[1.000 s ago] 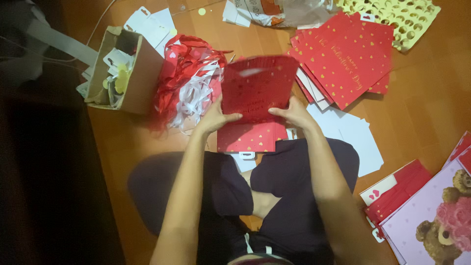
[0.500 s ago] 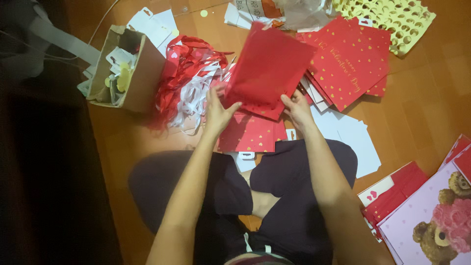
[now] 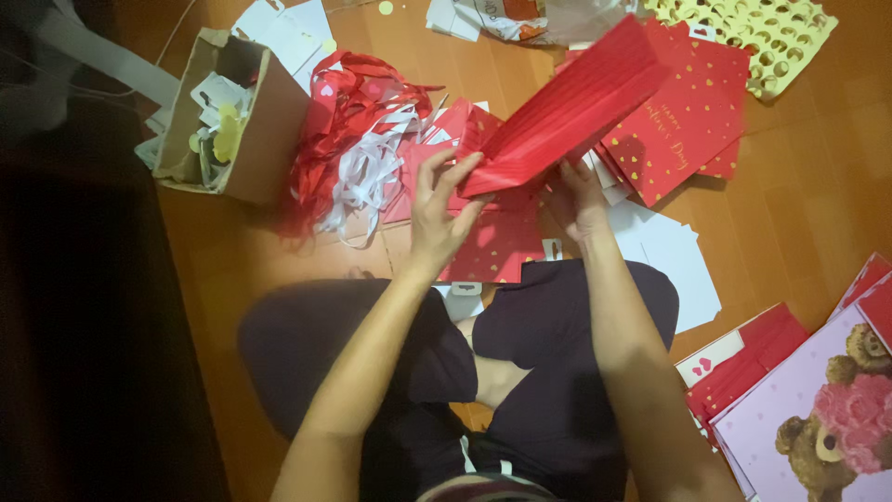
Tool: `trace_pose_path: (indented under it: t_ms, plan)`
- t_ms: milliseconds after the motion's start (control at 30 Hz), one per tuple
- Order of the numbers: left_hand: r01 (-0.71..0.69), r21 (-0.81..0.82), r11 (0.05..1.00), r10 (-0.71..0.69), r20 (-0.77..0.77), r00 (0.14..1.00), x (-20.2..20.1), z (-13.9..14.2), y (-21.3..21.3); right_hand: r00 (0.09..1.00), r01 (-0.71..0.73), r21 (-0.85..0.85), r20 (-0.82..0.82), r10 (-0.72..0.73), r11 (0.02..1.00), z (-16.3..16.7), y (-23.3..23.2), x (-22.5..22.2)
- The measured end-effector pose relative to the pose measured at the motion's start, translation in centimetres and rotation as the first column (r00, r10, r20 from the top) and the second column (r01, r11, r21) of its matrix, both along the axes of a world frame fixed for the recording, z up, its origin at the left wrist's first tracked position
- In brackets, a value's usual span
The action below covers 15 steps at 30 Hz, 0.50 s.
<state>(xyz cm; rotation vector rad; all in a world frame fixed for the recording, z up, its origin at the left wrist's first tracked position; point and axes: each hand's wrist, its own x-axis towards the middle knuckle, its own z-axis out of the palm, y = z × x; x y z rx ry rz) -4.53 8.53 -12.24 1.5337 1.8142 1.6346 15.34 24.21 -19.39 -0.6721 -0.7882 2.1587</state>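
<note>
I sit cross-legged on a wooden floor and hold a flat red paper bag point(image 3: 567, 112) up in front of me, tilted up to the right. My left hand point(image 3: 437, 209) grips its lower left edge with the fingers spread on the paper. My right hand point(image 3: 578, 197) holds the underside near the bag's bottom. Under the bag lie more red gold-dotted bags point(image 3: 497, 244) in front of my knees.
A brown cardboard box point(image 3: 243, 116) with scraps stands at the left beside a heap of red and white ribbons point(image 3: 360, 139). A stack of red dotted bags point(image 3: 683, 121) lies at the right, white sheets point(image 3: 664, 256) beside it, a teddy-bear bag point(image 3: 818, 418) at the lower right.
The red bag went from lying flat and facing me to being lifted and turned on edge, tilted up to the right. Both hands rose with it.
</note>
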Motion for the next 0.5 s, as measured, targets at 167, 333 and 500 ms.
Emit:
trace_pose_path:
  t_ms: [167, 333, 500]
  plan:
    - [0.026, 0.036, 0.999, -0.022, -0.117, 0.993, -0.1, 0.6, -0.2, 0.975, -0.056, -0.051, -0.216, 0.044, 0.997, -0.5, 0.4, 0.0]
    - [0.065, 0.011, 0.998, -0.060, -0.251, 0.966, -0.3, 0.2, -0.2, 0.966, -0.031, -0.053, -0.258, 0.017, 0.998, -1.9, 0.8, 0.5]
    - [0.140, 0.065, 0.988, -0.112, -0.322, 0.940, -0.2, -0.4, 0.2, 0.987, 0.107, 0.093, -0.130, -0.094, 0.990, -2.6, 1.1, 0.7]
